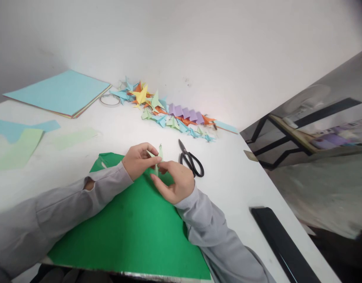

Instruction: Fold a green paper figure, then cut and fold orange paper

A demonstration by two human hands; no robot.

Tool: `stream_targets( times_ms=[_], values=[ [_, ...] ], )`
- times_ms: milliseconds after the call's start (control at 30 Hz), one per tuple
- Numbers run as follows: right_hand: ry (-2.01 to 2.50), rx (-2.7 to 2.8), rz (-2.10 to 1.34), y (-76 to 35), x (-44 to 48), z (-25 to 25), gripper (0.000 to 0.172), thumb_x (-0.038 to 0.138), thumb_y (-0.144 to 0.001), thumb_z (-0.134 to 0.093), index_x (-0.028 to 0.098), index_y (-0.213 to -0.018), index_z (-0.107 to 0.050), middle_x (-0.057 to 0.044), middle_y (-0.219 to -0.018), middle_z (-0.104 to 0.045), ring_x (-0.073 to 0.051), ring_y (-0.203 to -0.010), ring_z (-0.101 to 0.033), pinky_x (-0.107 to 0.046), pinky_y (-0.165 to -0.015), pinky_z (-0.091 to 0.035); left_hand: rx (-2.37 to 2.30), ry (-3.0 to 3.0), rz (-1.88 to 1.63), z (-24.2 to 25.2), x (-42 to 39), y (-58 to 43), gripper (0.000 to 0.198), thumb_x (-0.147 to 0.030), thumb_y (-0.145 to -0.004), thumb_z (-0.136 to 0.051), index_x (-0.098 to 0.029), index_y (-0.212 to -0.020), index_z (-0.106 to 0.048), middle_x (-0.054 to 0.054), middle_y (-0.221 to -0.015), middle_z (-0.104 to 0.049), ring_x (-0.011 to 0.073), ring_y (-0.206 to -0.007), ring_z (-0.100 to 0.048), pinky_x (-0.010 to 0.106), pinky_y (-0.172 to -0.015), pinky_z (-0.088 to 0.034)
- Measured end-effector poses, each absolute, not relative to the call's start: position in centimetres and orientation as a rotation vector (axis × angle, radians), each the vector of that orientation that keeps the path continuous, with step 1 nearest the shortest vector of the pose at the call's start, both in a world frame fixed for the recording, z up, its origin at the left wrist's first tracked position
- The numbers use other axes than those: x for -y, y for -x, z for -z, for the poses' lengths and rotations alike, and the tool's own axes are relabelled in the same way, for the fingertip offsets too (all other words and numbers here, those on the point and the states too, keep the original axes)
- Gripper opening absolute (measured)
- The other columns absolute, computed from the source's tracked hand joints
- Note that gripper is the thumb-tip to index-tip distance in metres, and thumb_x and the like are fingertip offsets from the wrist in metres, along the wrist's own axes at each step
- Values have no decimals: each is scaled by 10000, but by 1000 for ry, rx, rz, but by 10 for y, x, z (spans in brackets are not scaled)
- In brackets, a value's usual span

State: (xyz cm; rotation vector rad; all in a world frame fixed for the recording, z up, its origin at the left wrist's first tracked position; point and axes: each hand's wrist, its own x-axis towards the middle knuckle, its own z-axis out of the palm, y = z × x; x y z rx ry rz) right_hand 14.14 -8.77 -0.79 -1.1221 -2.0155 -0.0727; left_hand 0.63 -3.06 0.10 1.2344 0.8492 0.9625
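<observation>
My left hand pinches a small pale green origami piece between thumb and fingers. The folded paper is narrow and upright, with a pointed tip at its top. My right hand meets it from the other side, its fingertips at the paper's lower part and its thumb curled just below. Fingers cover much of the middle of the fold. Both hands are over the far edge of a green board. Black-handled scissors lie just beyond my right hand, on the white table.
Colourful folded paper figures and a purple pleated strip lie along the wall. A tape roll sits by a stack of blue sheets. Green paper scraps lie left; a long black object is near the right edge.
</observation>
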Motion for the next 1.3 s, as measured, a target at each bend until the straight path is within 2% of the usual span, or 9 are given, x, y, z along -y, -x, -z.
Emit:
stream_targets(
  times_ms=[133, 233, 400, 633, 733, 833, 1033, 1167, 1300],
  values=[
    [1226, 1669, -178, -142, 88, 4, 99, 244, -765, -573, 165, -824, -564, 19, -580, -564, -95, -478, -509, -219, -466, -423, -854, -1303, -911, -3, 30, -4, 184, -182, -548, -700, -139, -621, -536, -118, -336, -359, 18, -322, -294, 158, -352, -201],
    [1307, 1505, -339, -144, 82, 7, 152, 304, -741, -606, 170, -804, -573, 27, -589, -527, -91, -491, -489, -207, -427, -375, -825, -1420, -802, -3, 32, -5, 158, -165, -554, -676, -141, -577, -521, -123, -315, -320, 13, -315, -246, 162, -344, -163],
    [1303, 1370, -711, -148, 74, 10, 278, 371, -749, -591, 169, -569, -525, 49, -439, -470, -63, -392, -391, -202, -397, -313, -728, -1500, -746, 2, 34, -5, 170, -125, -557, -636, -144, -670, -511, -111, -374, -402, 29, -349, -339, 164, -375, -252],
    [1237, 947, -1121, -153, 65, 18, 335, 400, -667, -650, 176, -503, -464, 50, -386, -500, -60, -309, -408, -187, -317, -303, -717, -1438, -855, 2, 34, -3, 475, -139, -596, -643, -151, -1019, -427, -122, -469, -474, 53, -403, -442, 176, -434, -346],
    [1175, 872, -1102, -154, 62, 21, 288, 410, -677, -629, 184, -590, -475, 56, -421, -531, -68, -315, -429, -180, -304, -315, -751, -1369, -858, 2, 30, -2, 460, -191, -589, -680, -164, -964, -415, -91, -482, -564, 84, -399, -508, 204, -443, -404],
    [1113, 908, -974, -154, 63, 20, 193, 352, -705, -603, 210, -777, -495, 70, -494, -559, -82, -367, -478, -173, -321, -343, -716, -1281, -859, 3, 25, -1, 456, -234, -545, -735, -183, -828, -381, -61, -480, -610, 101, -390, -539, 203, -417, -407],
    [985, 1350, -849, -150, 72, 16, 325, 218, -729, -599, 266, -1036, -506, 37, -704, -517, -112, -592, -565, -197, -418, -419, -694, -1216, -817, 2, 17, 1, 534, -290, -476, -791, -197, -719, -324, -69, -425, -592, 110, -365, -548, 191, -378, -403],
    [1059, 1675, -679, -149, 77, 17, 316, 163, -757, -554, 254, -1060, -567, -23, -866, -577, -105, -651, -557, -205, -488, -446, -701, -1241, -811, 2, 16, 2, 515, -279, -477, -790, -190, -710, -339, -63, -440, -602, 101, -368, -547, 188, -387, -411],
    [1088, 1692, -674, -150, 75, 21, 262, 186, -759, -558, 221, -1007, -634, -48, -839, -623, -127, -663, -588, -225, -502, -478, -710, -1265, -815, 3, 16, 3, 461, -256, -495, -780, -179, -693, -371, -49, -450, -607, 92, -370, -538, 189, -398, -415]
  ],
)
